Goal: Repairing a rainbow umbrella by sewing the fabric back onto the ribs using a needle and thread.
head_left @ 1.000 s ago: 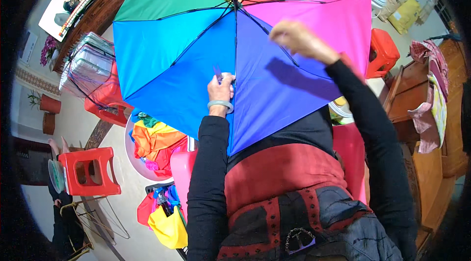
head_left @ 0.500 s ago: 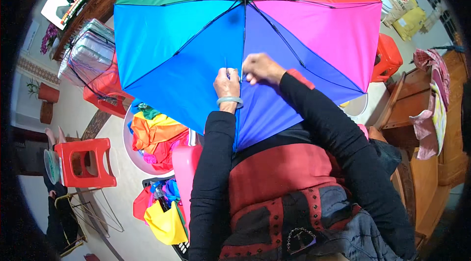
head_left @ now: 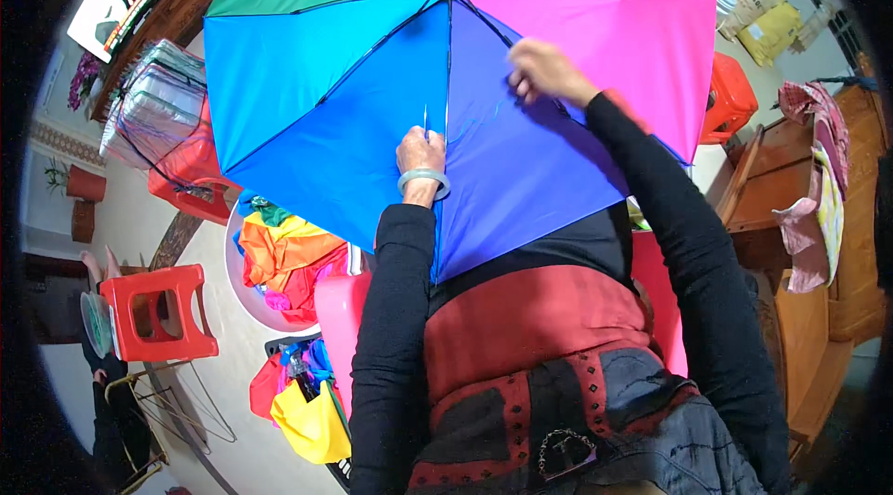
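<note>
An open rainbow-coloured umbrella spreads in front of me, its inner side and dark ribs facing me. Near its lower edge, beside a rib, my left hand is closed on the umbrella. A thin pointed metal piece sticks up from those fingers; its kind is unclear. Up and to the right, my right hand is raised over the purple panel, slightly blurred, with fingertips pinched together. Faint thread-like lines show between the two hands. Whatever the right fingertips hold is too small to make out.
To the left, a pale basin holds colourful folded fabric, above a black crate with more umbrellas. Red stools stand farther left and at the right. Wooden furniture with draped cloths flanks my right.
My right hand has moved up and rightward, away from my left hand, which keeps its hold on the umbrella. The view has shifted slightly.
</note>
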Demonstrator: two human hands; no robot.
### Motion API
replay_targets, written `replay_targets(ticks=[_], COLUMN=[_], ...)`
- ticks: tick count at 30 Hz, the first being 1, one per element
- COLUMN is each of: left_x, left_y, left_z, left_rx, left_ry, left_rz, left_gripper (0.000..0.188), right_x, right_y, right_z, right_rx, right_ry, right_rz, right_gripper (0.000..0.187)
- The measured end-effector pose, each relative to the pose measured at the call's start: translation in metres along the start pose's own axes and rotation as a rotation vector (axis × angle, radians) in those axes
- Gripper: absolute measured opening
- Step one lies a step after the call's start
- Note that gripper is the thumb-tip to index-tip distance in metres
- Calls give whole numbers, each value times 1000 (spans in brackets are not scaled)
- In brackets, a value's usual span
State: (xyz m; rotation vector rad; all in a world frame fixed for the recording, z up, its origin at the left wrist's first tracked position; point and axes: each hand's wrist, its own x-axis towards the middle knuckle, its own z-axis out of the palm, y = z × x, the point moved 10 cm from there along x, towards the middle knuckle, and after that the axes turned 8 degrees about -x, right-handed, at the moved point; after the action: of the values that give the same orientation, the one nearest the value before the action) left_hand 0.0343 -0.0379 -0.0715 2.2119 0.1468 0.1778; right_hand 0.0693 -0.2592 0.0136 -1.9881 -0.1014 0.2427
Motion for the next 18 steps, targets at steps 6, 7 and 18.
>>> replay_targets(ticks=[6, 7, 18], left_x=[0, 1, -13], left_y=[5, 7, 37], left_z=[5, 6, -2], left_rx=[48, 52, 359], left_ry=[-29, -36, 28], left_rz=[16, 22, 19], left_gripper=[24, 24, 29], right_x=[-16, -10, -1], right_y=[-9, 4, 21], right_z=[124, 125, 86], right_rx=[-801, -877, -958], right_ry=[-63, -5, 242], right_rz=[-467, -416, -186], right_gripper=[17, 16, 15])
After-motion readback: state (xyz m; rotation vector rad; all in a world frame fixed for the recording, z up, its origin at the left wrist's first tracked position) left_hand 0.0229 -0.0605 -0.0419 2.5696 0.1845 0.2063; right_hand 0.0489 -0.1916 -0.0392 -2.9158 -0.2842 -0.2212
